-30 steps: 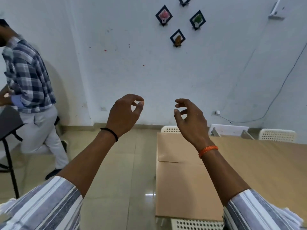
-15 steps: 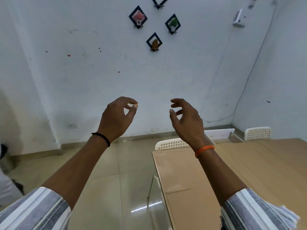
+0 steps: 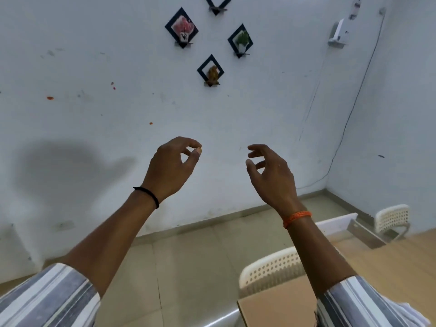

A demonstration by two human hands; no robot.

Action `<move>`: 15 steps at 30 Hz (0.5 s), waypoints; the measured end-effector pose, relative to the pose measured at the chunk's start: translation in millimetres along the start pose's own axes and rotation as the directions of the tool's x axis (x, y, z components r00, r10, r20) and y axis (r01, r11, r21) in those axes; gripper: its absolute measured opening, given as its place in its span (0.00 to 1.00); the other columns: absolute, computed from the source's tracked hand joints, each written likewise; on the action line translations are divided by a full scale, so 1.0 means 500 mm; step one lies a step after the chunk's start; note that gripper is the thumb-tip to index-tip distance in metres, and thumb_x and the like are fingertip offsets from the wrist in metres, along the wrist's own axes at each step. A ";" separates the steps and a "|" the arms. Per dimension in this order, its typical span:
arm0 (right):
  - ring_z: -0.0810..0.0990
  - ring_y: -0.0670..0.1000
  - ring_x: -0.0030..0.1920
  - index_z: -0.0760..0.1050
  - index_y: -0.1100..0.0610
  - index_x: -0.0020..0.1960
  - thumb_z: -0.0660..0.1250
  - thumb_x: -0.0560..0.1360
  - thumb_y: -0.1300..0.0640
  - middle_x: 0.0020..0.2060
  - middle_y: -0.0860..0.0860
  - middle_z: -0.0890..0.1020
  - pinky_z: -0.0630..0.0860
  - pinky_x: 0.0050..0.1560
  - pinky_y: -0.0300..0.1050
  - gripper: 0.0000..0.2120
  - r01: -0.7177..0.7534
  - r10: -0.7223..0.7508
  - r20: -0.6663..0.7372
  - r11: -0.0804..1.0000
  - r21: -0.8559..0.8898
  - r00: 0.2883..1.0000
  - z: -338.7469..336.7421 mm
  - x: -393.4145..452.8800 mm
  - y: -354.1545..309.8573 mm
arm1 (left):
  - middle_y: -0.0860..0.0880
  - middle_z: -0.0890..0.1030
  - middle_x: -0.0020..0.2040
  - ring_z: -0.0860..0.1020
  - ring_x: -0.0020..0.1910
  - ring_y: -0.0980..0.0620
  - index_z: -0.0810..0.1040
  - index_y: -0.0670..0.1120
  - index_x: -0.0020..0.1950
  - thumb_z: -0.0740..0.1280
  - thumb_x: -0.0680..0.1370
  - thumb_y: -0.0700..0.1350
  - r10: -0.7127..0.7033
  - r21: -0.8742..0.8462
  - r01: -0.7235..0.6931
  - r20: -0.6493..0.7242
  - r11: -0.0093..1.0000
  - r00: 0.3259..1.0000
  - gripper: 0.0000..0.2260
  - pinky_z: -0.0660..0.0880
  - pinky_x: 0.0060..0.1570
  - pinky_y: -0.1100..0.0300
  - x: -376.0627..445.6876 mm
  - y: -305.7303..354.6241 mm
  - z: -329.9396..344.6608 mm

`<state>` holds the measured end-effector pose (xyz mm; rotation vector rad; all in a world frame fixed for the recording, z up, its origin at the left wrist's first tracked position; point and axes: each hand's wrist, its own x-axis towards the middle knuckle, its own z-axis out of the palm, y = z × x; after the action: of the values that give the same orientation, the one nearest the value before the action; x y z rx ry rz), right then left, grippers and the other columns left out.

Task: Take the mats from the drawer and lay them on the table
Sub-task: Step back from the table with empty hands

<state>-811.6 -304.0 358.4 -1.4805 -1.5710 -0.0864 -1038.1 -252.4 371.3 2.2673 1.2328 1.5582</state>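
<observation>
Both hands are hanging raised in front of the wall (image 3: 94,67), likely a transit pose while the person is turning, not a reach.

Left hand (image 3: 168,168): fingers loosely curled, thumb near the index tip, holding nothing.
Right hand (image 3: 273,175): fingers relaxed and apart, also holding nothing.

No drawer or mats in view, so I can't tell where they are. Only the table (image 3: 401,260) is showing, at bottom right, with a white perforated chair (image 3: 271,267) at its near corner. Task is looking barely begun.

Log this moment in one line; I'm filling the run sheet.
left hand: raised, holds nothing | right hand: raised, holds nothing | mats: unseen | table: lower right
</observation>
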 end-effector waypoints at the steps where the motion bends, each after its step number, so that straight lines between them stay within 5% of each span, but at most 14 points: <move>1: 0.79 0.36 0.43 0.72 0.45 0.64 0.64 0.79 0.49 0.54 0.38 0.79 0.71 0.39 0.35 0.14 -0.008 0.008 -0.002 1.000 -0.015 1.000 0.029 0.030 0.005 | 0.57 0.82 0.52 0.80 0.46 0.59 0.81 0.50 0.51 0.64 0.79 0.48 0.006 -0.005 -0.006 0.009 1.000 1.000 0.07 0.77 0.43 0.58 0.031 -0.036 0.011; 10: 0.78 0.36 0.43 0.71 0.45 0.65 0.64 0.79 0.49 0.55 0.37 0.79 0.74 0.42 0.40 0.15 -0.109 0.088 -0.116 0.976 -0.188 0.989 0.265 0.274 0.065 | 0.56 0.82 0.51 0.80 0.45 0.57 0.82 0.50 0.50 0.64 0.79 0.48 0.108 -0.141 -0.097 0.078 0.985 0.991 0.07 0.72 0.39 0.61 0.313 -0.348 0.128; 15: 0.78 0.35 0.42 0.71 0.44 0.65 0.64 0.79 0.50 0.54 0.37 0.79 0.67 0.38 0.34 0.15 -0.217 0.172 -0.186 0.941 -0.259 0.967 0.375 0.405 0.083 | 0.56 0.82 0.51 0.80 0.45 0.58 0.81 0.50 0.50 0.64 0.79 0.48 0.180 -0.228 -0.142 0.157 0.963 0.971 0.07 0.72 0.40 0.61 0.482 -0.476 0.206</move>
<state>-848.0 -27.4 363.9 -1.7947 -1.3130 -0.3144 -1050.9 101.5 375.5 2.3510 0.8098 1.4235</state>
